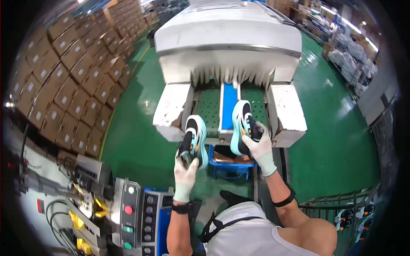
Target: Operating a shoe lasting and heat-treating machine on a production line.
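Both my hands wear white gloves, and each grips one sneaker by its heel end. My left hand (186,173) is closed around the collar of a black and white sneaker (197,136) with a light teal sole, toe pointing away from me. In my right hand (259,147) is a matching sneaker (241,123), tilted so that its pale teal sole faces left. Its toe reaches over the near end of a blue conveyor strip (229,104), which runs between green perforated panels into a white tunnel machine (228,38). A fringed curtain hangs across the machine's mouth.
Below the conveyor's end sits a blue crate (230,167). A control panel (128,213) with buttons and dials stands at lower left, beside a machine with yellow parts (77,219). Stacked cartons (68,89) line the left. At lower right, a rack (341,205) holds more shoes.
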Tool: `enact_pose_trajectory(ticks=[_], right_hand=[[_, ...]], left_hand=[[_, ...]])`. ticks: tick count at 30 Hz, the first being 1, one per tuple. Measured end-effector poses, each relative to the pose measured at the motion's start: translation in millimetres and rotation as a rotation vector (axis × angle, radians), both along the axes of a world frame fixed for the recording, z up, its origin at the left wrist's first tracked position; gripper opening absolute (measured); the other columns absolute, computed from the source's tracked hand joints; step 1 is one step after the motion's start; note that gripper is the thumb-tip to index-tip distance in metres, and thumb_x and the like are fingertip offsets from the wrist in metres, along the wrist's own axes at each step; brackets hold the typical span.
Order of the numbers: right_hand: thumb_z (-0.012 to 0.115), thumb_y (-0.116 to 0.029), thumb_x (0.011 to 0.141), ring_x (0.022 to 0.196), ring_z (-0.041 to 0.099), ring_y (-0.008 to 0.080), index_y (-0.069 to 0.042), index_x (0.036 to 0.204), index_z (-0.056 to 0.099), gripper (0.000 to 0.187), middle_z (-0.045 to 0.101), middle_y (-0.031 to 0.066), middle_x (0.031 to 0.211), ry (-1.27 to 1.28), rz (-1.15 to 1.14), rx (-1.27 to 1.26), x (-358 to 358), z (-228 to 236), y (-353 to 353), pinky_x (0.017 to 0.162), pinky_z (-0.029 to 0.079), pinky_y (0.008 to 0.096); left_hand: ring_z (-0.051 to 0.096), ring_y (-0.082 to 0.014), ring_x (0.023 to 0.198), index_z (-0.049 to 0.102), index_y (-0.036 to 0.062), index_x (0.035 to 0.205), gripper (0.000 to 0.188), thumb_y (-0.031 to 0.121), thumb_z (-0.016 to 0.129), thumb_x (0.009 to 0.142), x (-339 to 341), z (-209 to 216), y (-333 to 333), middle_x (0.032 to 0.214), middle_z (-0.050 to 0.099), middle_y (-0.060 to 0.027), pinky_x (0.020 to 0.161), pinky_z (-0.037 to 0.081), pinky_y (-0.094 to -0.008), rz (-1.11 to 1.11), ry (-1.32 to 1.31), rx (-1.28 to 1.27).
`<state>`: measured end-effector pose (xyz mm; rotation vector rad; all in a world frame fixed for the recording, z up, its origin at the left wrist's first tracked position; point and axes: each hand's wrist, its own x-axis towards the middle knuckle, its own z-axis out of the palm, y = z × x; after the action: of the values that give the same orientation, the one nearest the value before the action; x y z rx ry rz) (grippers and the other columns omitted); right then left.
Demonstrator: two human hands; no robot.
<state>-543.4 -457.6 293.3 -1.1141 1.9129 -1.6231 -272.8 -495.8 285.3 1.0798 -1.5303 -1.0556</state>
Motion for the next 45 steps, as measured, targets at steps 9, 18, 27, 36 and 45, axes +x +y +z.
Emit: enact_pose_trajectory(ticks=[9,18,27,36,45], right_hand=[[0.070,-0.030,0.083,0.116,0.058,0.0406,0.004,0.144,0.034,0.078,0.051,0.0274,0.136,0.217,-0.249,0.276,-84.1,-41.8,-146.5,0.100,0.046,0.0445],[0.061,-0.005,0.091,0.139,0.040,0.0289,0.002,0.145,0.040,0.058,0.042,0.0195,0.149,0.141,0.252,-0.240,58.6,-29.2,-105.2,0.115,0.030,0.0391],[0.070,-0.019,0.088,0.127,0.055,0.0306,0.010,0.138,0.043,0.064,0.054,0.0260,0.137,0.290,1.504,0.712,217.2,-240.6,5.3,0.108,0.042,0.0375],[0.073,-0.027,0.084,0.114,0.063,0.0325,0.011,0.129,0.054,0.062,0.064,0.0261,0.122,1.006,2.021,0.707,325.6,-302.0,91.6,0.099,0.048,0.0373],[0.073,-0.024,0.084,0.108,0.065,0.0262,0.010,0.125,0.057,0.056,0.067,0.0210,0.118,1.293,1.865,0.821,367.1,-244.6,121.4,0.094,0.050,0.0357]], left_hand=[[0.050,-0.0408,0.126,0.043,-0.0045,0.140,0.055,0.013,0.062,0.092,-133.0,-64.5,-200.5,0.137,0.051,-0.0259,0.107,0.040,-0.0403,0.067,-0.445,-0.448],[0.054,-0.0329,0.128,0.043,-0.0015,0.142,0.055,0.020,0.061,0.095,7.8,-109.0,-51.6,0.141,0.052,-0.0222,0.107,0.043,-0.0382,-0.004,-0.177,0.030],[0.059,-0.0391,0.113,0.063,-0.0014,0.117,0.040,0.028,0.056,0.091,240.0,-268.7,460.1,0.116,0.064,-0.0248,0.100,0.046,-0.0416,1.382,-0.349,0.920],[0.066,-0.0375,0.100,0.049,-0.0066,0.134,0.055,0.017,0.064,0.087,63.4,-322.7,870.5,0.110,0.067,-0.0242,0.091,0.052,-0.0416,2.753,0.317,0.787],[0.035,-0.0427,0.138,0.024,-0.0101,0.148,0.086,0.024,0.072,0.086,6.7,-357.5,979.2,0.147,0.035,-0.0316,0.116,0.029,-0.0434,3.082,0.052,0.948]])
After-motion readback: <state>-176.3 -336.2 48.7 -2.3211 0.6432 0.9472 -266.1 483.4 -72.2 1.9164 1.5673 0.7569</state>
